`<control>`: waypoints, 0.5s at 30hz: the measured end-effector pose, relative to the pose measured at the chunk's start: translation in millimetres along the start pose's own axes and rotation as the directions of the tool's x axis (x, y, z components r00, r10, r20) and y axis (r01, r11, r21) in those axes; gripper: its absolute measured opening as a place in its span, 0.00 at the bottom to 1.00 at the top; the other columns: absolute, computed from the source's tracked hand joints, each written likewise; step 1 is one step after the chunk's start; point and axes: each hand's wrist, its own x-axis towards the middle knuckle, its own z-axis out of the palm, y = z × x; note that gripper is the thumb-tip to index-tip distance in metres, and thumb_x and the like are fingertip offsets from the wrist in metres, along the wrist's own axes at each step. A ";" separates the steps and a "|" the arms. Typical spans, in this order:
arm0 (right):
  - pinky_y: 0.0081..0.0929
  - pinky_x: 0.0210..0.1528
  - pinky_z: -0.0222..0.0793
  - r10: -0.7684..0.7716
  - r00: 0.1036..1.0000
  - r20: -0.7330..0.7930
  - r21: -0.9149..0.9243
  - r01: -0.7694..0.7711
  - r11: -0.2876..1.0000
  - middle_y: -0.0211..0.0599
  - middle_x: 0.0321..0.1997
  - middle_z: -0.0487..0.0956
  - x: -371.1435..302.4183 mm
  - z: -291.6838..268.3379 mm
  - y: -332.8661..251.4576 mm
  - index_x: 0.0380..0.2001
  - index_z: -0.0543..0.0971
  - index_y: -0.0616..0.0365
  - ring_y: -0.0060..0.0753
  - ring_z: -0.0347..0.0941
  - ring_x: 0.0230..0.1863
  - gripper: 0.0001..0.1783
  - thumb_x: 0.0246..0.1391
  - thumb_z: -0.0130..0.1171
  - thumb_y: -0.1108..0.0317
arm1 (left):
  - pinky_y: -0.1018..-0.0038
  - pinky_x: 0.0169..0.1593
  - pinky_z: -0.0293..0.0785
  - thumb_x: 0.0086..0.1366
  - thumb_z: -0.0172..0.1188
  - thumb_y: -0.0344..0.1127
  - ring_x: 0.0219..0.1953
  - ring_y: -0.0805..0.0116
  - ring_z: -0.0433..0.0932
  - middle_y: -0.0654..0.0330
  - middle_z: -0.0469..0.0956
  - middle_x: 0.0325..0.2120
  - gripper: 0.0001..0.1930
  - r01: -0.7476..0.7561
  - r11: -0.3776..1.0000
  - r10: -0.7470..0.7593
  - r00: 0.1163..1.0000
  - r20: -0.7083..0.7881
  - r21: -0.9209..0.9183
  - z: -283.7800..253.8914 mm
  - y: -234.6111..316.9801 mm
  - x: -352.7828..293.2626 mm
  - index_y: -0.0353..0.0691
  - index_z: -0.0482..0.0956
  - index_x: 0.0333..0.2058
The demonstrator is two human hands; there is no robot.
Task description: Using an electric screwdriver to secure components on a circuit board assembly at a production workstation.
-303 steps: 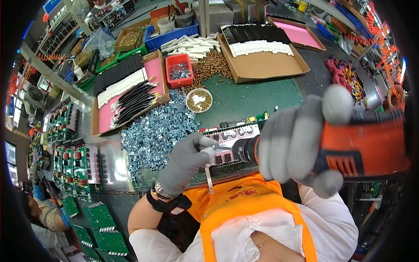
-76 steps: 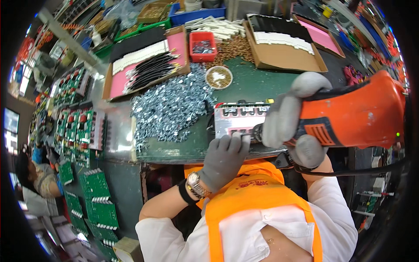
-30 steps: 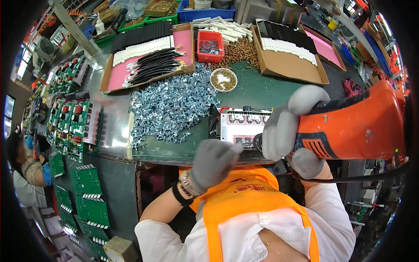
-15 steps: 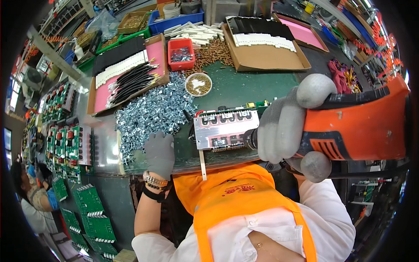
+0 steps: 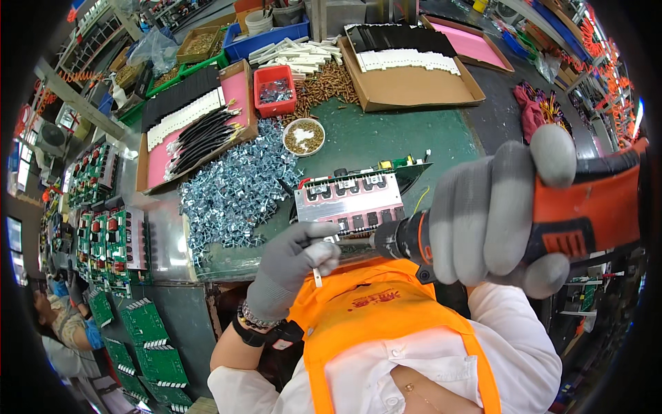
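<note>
My right hand [image 5: 483, 214], in a grey glove, grips an orange and black power screwdriver [image 5: 586, 228]. Its bit [image 5: 355, 242] points left across the near edge of a circuit board with a silver metal plate [image 5: 355, 201] and black components. At the bit's tip, my gloved left hand [image 5: 293, 265] is closed, thumb and fingers pinching a small shiny metal piece [image 5: 332, 239]; its exact shape is mostly hidden. A narrow pale strip [image 5: 318, 277] sticks out below those fingers. The board rests on the green work surface near its front edge.
Left of the board spreads a pile of small metal clips [image 5: 231, 190]. Behind are a dish of brass-coloured screws [image 5: 303, 136], a red bin [image 5: 274, 90] and a cardboard tray of black cables [image 5: 252, 90]. Finished-looking green boards [image 5: 110, 241] stand at left; a co-worker [image 5: 62, 317] sits beyond.
My left hand has moved from the clip pile to the bit's tip and now pinches a small metal piece. The screwdriver has pulled back right, its bit off the board's plate; the board has shifted slightly left.
</note>
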 end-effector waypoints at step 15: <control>0.27 0.17 0.75 0.158 0.985 0.070 -0.206 -0.141 0.968 0.36 0.24 0.76 0.6 7.0 -19.4 0.54 0.60 0.55 0.33 0.74 0.17 0.33 0.50 0.68 0.67 | 0.80 0.33 0.76 0.60 0.56 0.25 0.30 0.74 0.79 0.57 0.79 0.32 0.12 0.088 0.996 -0.088 0.996 -0.005 0.022 7.9 -8.3 7.2 0.30 0.75 0.43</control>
